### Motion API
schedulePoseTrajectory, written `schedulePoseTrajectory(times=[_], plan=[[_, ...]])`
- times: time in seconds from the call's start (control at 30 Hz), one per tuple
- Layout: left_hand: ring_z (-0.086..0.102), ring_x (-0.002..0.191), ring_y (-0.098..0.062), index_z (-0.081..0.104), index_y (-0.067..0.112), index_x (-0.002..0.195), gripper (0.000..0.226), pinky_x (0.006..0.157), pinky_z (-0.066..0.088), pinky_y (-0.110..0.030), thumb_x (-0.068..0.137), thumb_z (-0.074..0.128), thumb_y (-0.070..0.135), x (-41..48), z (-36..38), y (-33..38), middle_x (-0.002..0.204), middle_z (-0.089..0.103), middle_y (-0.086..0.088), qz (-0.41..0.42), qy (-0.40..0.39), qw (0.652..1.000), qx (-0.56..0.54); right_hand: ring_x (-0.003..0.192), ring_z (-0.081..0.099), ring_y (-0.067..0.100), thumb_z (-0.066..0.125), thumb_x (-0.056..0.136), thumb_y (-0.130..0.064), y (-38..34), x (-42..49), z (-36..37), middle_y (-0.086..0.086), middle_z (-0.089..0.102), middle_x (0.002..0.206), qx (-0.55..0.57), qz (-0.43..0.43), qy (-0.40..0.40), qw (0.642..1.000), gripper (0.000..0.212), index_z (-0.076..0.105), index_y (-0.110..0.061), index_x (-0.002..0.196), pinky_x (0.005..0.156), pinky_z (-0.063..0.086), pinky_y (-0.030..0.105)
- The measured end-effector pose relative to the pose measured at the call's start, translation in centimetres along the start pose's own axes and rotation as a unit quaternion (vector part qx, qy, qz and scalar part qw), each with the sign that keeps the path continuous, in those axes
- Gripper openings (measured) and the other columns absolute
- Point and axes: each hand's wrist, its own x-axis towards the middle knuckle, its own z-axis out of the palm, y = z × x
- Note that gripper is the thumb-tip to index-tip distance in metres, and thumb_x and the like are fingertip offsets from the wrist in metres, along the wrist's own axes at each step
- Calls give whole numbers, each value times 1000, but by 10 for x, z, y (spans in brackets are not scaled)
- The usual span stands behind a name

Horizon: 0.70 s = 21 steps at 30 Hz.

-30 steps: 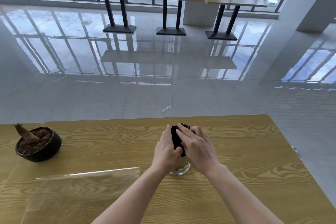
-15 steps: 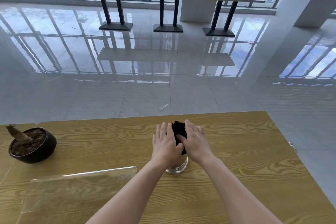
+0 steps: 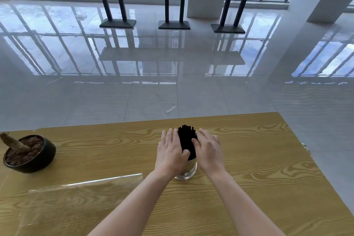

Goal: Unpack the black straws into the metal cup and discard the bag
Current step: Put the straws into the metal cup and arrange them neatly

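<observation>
Head view, looking down over the wooden table [image 3: 249, 159]. The bundle of thin black plastic straws [image 3: 186, 140] stands in the shiny round metal cup [image 3: 188, 170], near the table's far edge and about mid-width. Long axis close to vertical, with a slight lean away from me; the cut ends point up and fan out a little at the top. Lower ends are hidden inside the cup.

Left hand [image 3: 170, 151] is pressed flat against the left side of the bundle, fingers extended, thumb across the front near the cup rim. Right hand [image 3: 208, 149] mirrors it on the right side, fingers extended, thumb tip on the straws. Neither hand is closed around anything; both palms are open and cupping the bundle between them. I judge this is to gather the straws into a tight upright column so they settle evenly in the cup and do not splay over the rim. Neither hand holds the cup itself, so it rests on its own base.

The clear, flat plastic bag [image 3: 76, 197] lies empty on the table near the left forearm, well apart from the cup. By my reading the unpacking is done and the bag is not yet discarded.

Further left, a round black bowl of brown soil with a stump [image 3: 28, 153] sits near the table's left edge, clear of the work.
</observation>
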Motion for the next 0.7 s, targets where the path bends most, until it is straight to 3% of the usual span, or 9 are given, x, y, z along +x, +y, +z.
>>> schedulePoseTrajectory(times=[0.27, 0.53, 0.7], plan=[[-9, 155, -24, 4, 9, 159, 79, 125, 4, -38, 93, 43, 29, -1, -4, -13, 169, 5, -7, -15, 1, 1000, -4, 139, 39, 23, 53, 104, -28, -3, 14, -2, -1, 55, 149, 34, -1, -14, 999, 39, 59, -19, 140, 112, 31, 30], [-10, 155, -26, 4, 7, 159, 77, 126, 3, -38, 96, 42, 30, 1, 0, -3, 169, 4, -9, -7, -4, 1000, 12, 135, 46, 24, 50, 104, -27, -15, 9, 3, 5, 56, 148, -101, -77, 12, 992, 38, 60, -12, 138, 108, 43, 34], [-9, 155, -25, 5, 7, 159, 78, 126, 4, -39, 94, 42, 30, -1, -1, -7, 169, 5, -9, -12, 8, 1000, 4, 149, 26, 24, 45, 104, -37, -3, 11, 6, 8, 35, 162, -86, -56, -44, 994, 59, 34, -8, 154, 122, 19, 33]])
